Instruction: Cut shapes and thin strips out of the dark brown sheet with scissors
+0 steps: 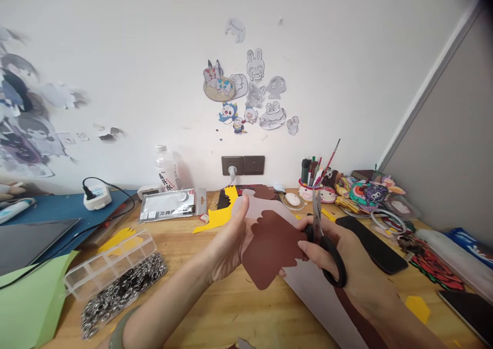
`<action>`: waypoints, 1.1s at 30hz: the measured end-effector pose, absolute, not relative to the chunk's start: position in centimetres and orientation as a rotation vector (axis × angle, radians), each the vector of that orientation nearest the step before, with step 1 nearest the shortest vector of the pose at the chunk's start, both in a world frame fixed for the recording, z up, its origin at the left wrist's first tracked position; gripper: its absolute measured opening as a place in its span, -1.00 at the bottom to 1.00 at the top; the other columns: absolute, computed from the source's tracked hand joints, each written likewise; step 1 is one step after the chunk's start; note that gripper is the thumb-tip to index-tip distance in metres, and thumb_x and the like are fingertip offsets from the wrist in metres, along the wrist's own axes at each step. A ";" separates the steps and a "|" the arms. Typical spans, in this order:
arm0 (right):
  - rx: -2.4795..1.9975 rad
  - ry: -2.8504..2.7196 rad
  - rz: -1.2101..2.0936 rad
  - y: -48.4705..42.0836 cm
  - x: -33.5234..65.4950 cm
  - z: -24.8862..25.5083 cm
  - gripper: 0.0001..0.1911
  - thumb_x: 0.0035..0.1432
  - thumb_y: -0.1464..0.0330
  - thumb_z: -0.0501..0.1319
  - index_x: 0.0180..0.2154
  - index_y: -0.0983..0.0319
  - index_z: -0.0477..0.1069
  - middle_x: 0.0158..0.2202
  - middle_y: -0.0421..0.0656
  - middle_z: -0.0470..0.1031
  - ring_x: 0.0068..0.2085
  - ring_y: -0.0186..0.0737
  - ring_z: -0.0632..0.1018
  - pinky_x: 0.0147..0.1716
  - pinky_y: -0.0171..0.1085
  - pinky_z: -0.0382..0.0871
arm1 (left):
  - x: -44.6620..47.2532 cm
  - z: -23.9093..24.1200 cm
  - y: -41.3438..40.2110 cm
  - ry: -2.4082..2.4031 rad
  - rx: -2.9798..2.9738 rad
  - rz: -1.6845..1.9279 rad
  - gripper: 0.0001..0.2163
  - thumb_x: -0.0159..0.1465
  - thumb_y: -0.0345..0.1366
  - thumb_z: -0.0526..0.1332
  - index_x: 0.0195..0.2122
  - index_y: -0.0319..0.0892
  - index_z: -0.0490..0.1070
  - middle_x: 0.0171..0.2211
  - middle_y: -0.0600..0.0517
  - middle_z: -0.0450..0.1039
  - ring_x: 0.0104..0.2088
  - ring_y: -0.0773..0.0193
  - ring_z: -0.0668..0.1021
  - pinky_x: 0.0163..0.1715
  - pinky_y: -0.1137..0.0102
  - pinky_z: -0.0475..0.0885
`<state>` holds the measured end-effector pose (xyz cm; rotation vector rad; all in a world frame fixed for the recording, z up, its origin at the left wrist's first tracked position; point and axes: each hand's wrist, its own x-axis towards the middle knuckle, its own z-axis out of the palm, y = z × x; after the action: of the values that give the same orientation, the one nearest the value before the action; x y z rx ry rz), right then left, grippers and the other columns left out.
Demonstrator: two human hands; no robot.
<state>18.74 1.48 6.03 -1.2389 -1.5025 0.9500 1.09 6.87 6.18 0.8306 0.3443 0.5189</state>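
A brown cut-out sheet (269,249) with a scalloped edge is held up over the wooden table. My left hand (235,241) grips its left side, thumb raised and the other fingers partly hidden behind it. My right hand (346,256) is closed on a pair of scissors (317,215) with black handles, blades pointing up. The right thumb and fingertips also touch the sheet's right edge. Behind the cut-out, a pale greyish sheet (311,292) stretches down to the lower right, with a brown strip along its side.
A clear divided box (127,282) of metal eyelets stands open at left. Yellow scraps (217,218) lie behind my hands. A pen holder (311,185), a white mouse (292,199) and a black phone-like slab (372,244) are to the right. A bottle (166,169) stands by the wall.
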 end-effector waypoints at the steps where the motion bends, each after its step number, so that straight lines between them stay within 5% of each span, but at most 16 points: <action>1: -1.229 -1.468 0.929 1.4 18.6 6.1 -0.92 0.01 0.42 0.18 -0.37 0.18 0.30 -0.55 -0.33 0.32 -0.52 -0.39 0.34 -0.55 -0.43 0.20 | 1.0 6.2 7.0 0.327 0.843 0.517 -0.25 0.13 0.16 -0.32 -0.22 -0.42 0.38 -0.59 -0.19 0.46 -0.41 0.03 0.55 -0.46 0.24 0.42; 9: -1.201 -1.315 0.872 1.4 17.2 5.0 -0.89 0.03 0.40 0.15 -0.32 0.15 0.29 -0.55 -0.34 0.32 -0.51 -0.37 0.37 -0.54 -0.42 0.23 | -0.2 6.5 7.6 0.419 0.935 0.600 -0.35 0.13 0.16 -0.18 -0.21 -0.35 0.40 -0.60 -0.08 0.45 -0.63 0.25 0.48 -0.67 0.41 0.38; 13: -1.173 -1.338 0.844 1.5 16.8 4.8 -0.89 0.06 0.41 0.13 -0.30 0.13 0.29 -0.54 -0.35 0.31 -0.52 -0.39 0.33 -0.53 -0.42 0.21 | -0.6 6.5 7.4 0.597 1.078 0.733 -0.79 0.06 -0.24 0.24 -0.31 -0.26 0.46 -0.46 0.00 0.50 -0.51 0.41 0.49 -0.53 0.57 0.35; 15: -1.149 -1.361 0.818 1.6 16.6 5.1 -0.88 0.05 0.41 0.14 -0.30 0.12 0.28 -0.51 -0.35 0.33 -0.53 -0.40 0.32 -0.55 -0.43 0.20 | -0.7 6.5 7.3 0.620 1.118 0.720 -0.82 -0.04 -0.40 0.32 -0.37 -0.29 0.48 -0.45 -0.01 0.51 -0.45 0.39 0.50 -0.44 0.57 0.35; 25: -1.095 -1.474 0.740 1.7 16.0 6.4 -0.84 0.01 0.49 0.14 -0.35 0.11 0.31 -0.55 -0.36 0.32 -0.56 -0.40 0.34 -0.61 -0.46 0.21 | -0.9 7.1 6.9 0.694 1.205 0.763 -0.90 -0.05 -0.51 0.28 -0.46 -0.32 0.50 -0.53 -0.01 0.53 -0.50 0.37 0.49 -0.46 0.53 0.35; 33: -1.180 -1.485 0.725 1.7 16.2 5.4 -0.82 -0.02 0.46 0.17 -0.31 0.13 0.29 -0.48 -0.28 0.35 -0.48 -0.31 0.41 -0.53 -0.38 0.31 | -0.6 7.6 6.2 0.677 1.112 0.707 -0.81 -0.04 -0.37 0.31 -0.35 -0.27 0.50 -0.40 -0.07 0.54 -0.42 0.25 0.54 -0.37 0.42 0.42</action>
<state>16.22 1.73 5.45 -1.1797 -1.4849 0.7254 -0.62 6.15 7.57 1.1124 0.6767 0.7074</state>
